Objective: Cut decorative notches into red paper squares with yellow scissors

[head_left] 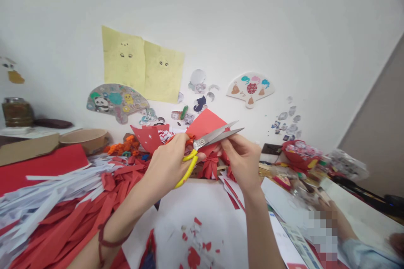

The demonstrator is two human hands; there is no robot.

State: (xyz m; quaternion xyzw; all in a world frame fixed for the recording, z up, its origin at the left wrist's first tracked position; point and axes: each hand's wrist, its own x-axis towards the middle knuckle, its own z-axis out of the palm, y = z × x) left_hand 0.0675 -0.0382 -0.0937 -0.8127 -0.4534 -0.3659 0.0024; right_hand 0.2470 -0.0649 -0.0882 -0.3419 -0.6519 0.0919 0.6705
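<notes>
My left hand is closed around the handles of a pair of scissors, one handle yellow and the other orange. Its metal blades are parted slightly and point to the right. A piece of red paper stands behind the blades. The fingers of my right hand are pinched at the paper's right side, close to the blade tips. Whether the blades touch the paper I cannot tell. Below both hands lies a white sheet with small red paper scraps on it.
Heaped white strips and red strips cover the left side. Behind them are a round tan container and orange pieces. Another person's hand is at the right, near papers. Paper fans hang on the wall.
</notes>
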